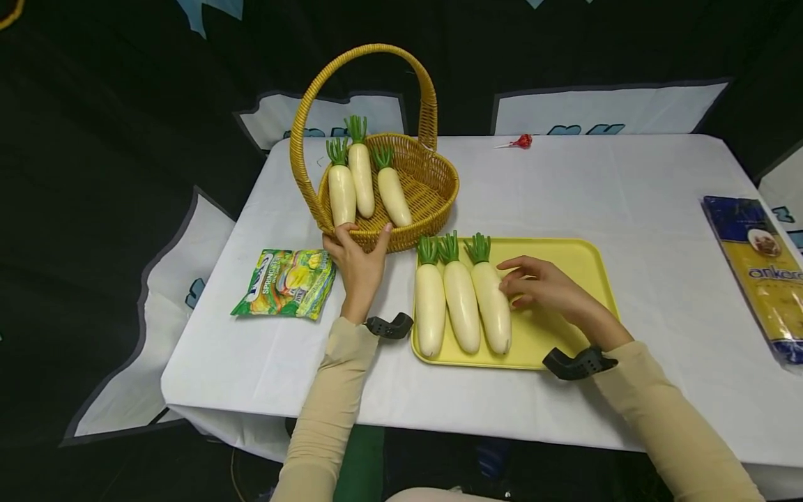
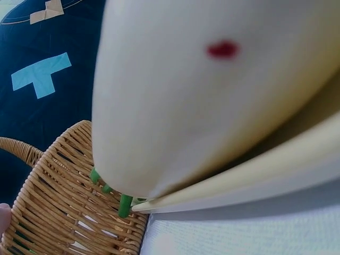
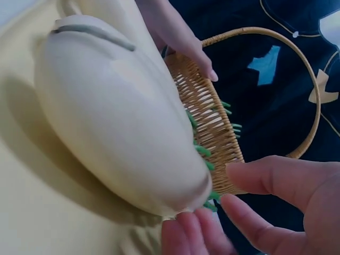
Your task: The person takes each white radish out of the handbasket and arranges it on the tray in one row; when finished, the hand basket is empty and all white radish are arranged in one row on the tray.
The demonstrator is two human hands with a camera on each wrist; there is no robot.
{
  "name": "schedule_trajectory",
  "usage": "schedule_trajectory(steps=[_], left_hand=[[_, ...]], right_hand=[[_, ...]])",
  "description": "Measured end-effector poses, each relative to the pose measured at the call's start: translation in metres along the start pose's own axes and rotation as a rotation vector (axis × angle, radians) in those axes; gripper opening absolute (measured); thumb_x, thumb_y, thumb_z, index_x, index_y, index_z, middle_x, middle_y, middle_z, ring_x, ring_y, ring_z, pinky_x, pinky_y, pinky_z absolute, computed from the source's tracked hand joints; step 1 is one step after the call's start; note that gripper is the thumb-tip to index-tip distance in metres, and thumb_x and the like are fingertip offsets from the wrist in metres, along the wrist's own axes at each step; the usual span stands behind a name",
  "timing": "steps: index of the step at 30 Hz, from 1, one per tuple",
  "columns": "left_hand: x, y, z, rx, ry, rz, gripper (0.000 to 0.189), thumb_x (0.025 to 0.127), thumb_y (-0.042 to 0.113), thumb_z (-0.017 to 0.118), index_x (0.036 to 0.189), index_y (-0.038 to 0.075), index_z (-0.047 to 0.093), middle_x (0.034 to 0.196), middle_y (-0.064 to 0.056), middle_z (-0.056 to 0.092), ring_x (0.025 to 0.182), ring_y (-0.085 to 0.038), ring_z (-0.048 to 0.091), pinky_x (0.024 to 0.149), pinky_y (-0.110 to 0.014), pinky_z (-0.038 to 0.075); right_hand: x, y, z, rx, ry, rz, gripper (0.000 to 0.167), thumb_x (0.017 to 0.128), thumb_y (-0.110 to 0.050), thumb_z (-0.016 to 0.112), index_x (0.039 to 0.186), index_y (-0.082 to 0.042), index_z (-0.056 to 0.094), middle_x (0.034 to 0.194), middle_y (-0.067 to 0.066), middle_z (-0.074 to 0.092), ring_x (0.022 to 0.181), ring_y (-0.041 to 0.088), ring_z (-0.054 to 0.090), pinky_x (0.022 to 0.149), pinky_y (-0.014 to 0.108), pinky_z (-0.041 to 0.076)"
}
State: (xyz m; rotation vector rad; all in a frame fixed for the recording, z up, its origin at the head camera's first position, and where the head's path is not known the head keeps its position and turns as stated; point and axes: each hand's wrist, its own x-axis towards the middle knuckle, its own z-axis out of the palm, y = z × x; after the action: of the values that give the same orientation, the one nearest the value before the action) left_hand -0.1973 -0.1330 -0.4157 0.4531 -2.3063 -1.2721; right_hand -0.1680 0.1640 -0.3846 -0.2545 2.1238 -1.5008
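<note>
At the near rim of a wicker basket (image 1: 439,202), my left hand (image 1: 360,268) grips the edge, with thumb and fingertips at the rim. Three white radishes with green tops lie in the basket, including a left radish (image 1: 341,195), a middle radish (image 1: 360,180) and a right radish (image 1: 394,196). Three more lie side by side on a yellow tray (image 1: 564,261): one radish (image 1: 429,307), a second (image 1: 461,307) and a third (image 1: 492,307). Beside the third, my right hand (image 1: 546,289) has loosely bent, parted fingers; its fingertips are at the radish (image 3: 122,117) in the right wrist view.
A green snack-like packet (image 1: 288,282) lies left of the tray. A red lollipop (image 1: 522,141) is at the table's back edge. On the right lies a blue and gold packet (image 1: 762,272). White cloth covers the table (image 1: 665,209). The basket's tall handle (image 1: 376,49) arches upward.
</note>
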Motion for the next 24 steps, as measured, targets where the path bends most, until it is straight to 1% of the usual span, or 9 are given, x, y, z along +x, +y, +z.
schedule_trajectory(steps=[6,11,13,15,18,20,24], left_hand=[[0.001,-0.001,0.0,0.003,0.008,0.011,0.067,0.074,0.065,0.056,0.106,0.011,0.033,0.131,-0.02,0.015,0.118,-0.035,0.028,0.092,-0.047,0.032],[0.001,-0.002,0.0,0.005,0.014,0.012,0.069,0.074,0.067,0.055,0.107,0.011,0.034,0.132,-0.02,0.015,0.118,-0.035,0.028,0.092,-0.046,0.033],[0.001,-0.002,0.001,0.006,0.016,0.013,0.069,0.073,0.067,0.055,0.106,0.011,0.033,0.131,-0.02,0.016,0.117,-0.035,0.029,0.092,-0.046,0.033],[0.001,-0.002,0.001,0.008,0.013,0.012,0.068,0.074,0.067,0.055,0.106,0.012,0.033,0.132,-0.02,0.015,0.118,-0.035,0.029,0.091,-0.047,0.033],[0.0,-0.002,0.001,0.01,0.008,0.009,0.065,0.074,0.066,0.055,0.105,0.013,0.033,0.132,-0.02,0.015,0.118,-0.035,0.029,0.091,-0.047,0.033],[0.0,-0.002,0.002,0.011,0.007,0.007,0.065,0.075,0.065,0.056,0.105,0.013,0.033,0.132,-0.02,0.015,0.118,-0.035,0.028,0.091,-0.047,0.034],[0.0,-0.001,0.002,0.007,0.006,0.003,0.065,0.075,0.065,0.056,0.106,0.013,0.033,0.132,-0.019,0.015,0.118,-0.035,0.028,0.091,-0.046,0.033]], right_hand=[[0.001,-0.007,-0.003,0.012,0.008,-0.02,0.045,0.088,-0.01,0.056,0.129,-0.001,0.041,0.097,0.007,0.057,0.086,0.008,0.059,0.08,0.036,0.05],[0.004,-0.015,-0.001,0.018,0.01,-0.04,0.045,0.089,-0.015,0.055,0.13,-0.002,0.041,0.097,0.005,0.06,0.086,0.007,0.06,0.078,0.036,0.05],[0.007,-0.018,0.0,0.01,0.017,-0.053,0.045,0.09,-0.017,0.055,0.13,-0.003,0.041,0.099,0.007,0.06,0.086,0.008,0.06,0.077,0.035,0.05],[0.011,-0.023,0.001,-0.001,0.031,-0.064,0.045,0.091,-0.019,0.055,0.131,-0.003,0.041,0.103,0.012,0.059,0.086,0.009,0.06,0.076,0.033,0.05],[0.017,-0.03,0.004,-0.026,0.063,-0.079,0.043,0.092,-0.02,0.051,0.13,-0.004,0.041,0.11,0.02,0.056,0.089,0.014,0.059,0.077,0.034,0.05],[0.023,-0.037,0.007,-0.037,0.088,-0.09,0.04,0.093,-0.02,0.05,0.13,-0.005,0.042,0.115,0.023,0.053,0.093,0.02,0.058,0.079,0.037,0.05],[0.039,-0.051,0.011,-0.07,0.156,-0.134,0.037,0.094,-0.022,0.048,0.128,-0.008,0.045,0.119,0.02,0.053,0.101,0.03,0.055,0.081,0.04,0.049]])
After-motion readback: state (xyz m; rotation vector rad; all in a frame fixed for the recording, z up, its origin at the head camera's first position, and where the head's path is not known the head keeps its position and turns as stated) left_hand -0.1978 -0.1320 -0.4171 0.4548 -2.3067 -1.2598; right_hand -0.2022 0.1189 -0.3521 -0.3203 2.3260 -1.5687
